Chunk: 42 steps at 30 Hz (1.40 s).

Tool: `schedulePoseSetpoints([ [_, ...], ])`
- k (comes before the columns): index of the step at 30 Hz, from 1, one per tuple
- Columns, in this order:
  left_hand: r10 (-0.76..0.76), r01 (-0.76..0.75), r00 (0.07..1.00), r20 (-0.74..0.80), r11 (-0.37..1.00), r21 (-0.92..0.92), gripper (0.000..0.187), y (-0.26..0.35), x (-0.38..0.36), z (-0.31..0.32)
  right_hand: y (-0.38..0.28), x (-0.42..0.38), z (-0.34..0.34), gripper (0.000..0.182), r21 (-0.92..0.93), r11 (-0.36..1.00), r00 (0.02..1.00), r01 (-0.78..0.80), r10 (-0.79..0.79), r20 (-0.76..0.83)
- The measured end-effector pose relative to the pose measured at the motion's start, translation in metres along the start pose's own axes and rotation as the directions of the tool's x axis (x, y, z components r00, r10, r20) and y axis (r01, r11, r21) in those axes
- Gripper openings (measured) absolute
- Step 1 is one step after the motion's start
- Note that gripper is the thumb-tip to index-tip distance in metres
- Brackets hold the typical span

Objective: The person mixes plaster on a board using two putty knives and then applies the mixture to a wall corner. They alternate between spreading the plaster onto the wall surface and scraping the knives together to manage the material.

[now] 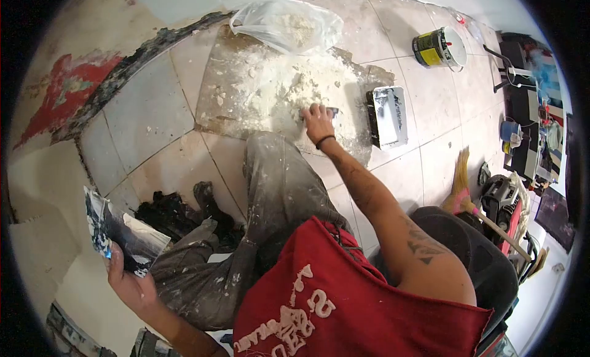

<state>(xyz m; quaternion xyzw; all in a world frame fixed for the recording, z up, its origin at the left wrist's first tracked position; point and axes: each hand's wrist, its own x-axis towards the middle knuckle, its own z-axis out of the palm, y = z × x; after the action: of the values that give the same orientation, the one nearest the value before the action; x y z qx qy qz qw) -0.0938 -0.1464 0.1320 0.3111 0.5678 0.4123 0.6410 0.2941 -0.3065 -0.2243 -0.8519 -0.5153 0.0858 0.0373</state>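
At the lower left, my left hand (131,283) is closed round the edge of a wide flat plastering blade (132,228), smeared with dark and whitish filler. Its handle cannot be made out. My right hand (318,124) reaches down to a spread of pale powder and crumbs (283,80) on a dirty board (215,105) on the floor. Those fingers are closed over a small dark tool (334,112), mostly hidden under them. Just right of this hand stands a white rectangular tray (393,120) with dark, smeared walls.
A clear plastic bag (289,26) of powder lies on the board's far edge. Beyond the tray is a labelled bucket (433,47). To the right are a straw broom (458,182), a black seat (479,258) and a cluttered shelf (531,129). Dark cloth (169,215) lies near my feet.
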Motion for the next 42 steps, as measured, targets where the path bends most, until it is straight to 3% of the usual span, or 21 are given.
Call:
schedulePoseSetpoints([
  [2,0.001,-0.001,1.0,-0.014,1.0,-0.014,0.034,0.001,-0.001,0.002,0.009,0.018,-0.022,0.035,0.118,0.992,0.974,-0.043,0.015,0.224],
  [6,0.053,-0.052,0.998,-0.022,0.998,0.044,0.03,0.0,-0.004,-0.006,0.039,0.036,-0.046,0.039,0.31,0.95,0.96,-0.034,-0.055,0.275],
  [11,0.068,-0.066,0.996,-0.052,0.997,0.044,0.03,0.0,-0.009,-0.001,0.044,0.02,-0.039,0.036,0.243,0.969,0.998,-0.055,0.045,0.048],
  [18,0.069,-0.068,0.998,0.0,0.997,0.036,0.031,0.0,-0.008,0.006,0.019,-0.023,-0.028,0.032,0.242,0.963,0.985,-0.115,0.142,-0.1],
  [19,0.068,-0.068,0.998,0.013,0.997,0.042,0.031,-0.002,-0.006,0.004,0.017,-0.028,-0.023,0.03,0.197,0.968,0.983,-0.156,0.171,-0.062],
  [20,0.097,-0.1,0.994,0.048,0.993,0.058,0.031,-0.004,-0.002,0.0,0.018,-0.031,-0.02,0.03,0.238,0.96,0.984,-0.149,0.167,-0.056],
  [22,0.145,-0.156,0.984,0.104,0.982,0.109,0.032,-0.005,0.0,-0.004,0.017,-0.034,-0.015,0.03,0.158,0.983,0.975,-0.089,0.118,-0.19],
  [26,0.036,-0.035,0.999,-0.016,0.999,0.009,0.041,0.0,0.002,0.001,0.021,-0.03,-0.015,0.029,0.256,0.962,0.97,-0.093,0.146,-0.196],
  [31,0.009,-0.009,1.0,0.001,0.999,-0.04,0.041,-0.003,0.002,-0.004,0.027,-0.013,-0.021,0.035,0.371,0.922,0.972,-0.113,0.18,-0.152],
  [40,0.038,-0.038,0.999,0.001,0.999,-0.031,0.038,-0.002,-0.002,0.001,0.022,-0.014,-0.033,0.033,0.501,0.855,0.942,-0.134,0.266,-0.202],
  [42,0.106,-0.108,0.993,0.044,0.992,0.057,0.037,-0.003,-0.003,-0.007,0.016,-0.03,-0.028,0.03,0.521,0.851,0.926,-0.069,0.249,-0.284],
])
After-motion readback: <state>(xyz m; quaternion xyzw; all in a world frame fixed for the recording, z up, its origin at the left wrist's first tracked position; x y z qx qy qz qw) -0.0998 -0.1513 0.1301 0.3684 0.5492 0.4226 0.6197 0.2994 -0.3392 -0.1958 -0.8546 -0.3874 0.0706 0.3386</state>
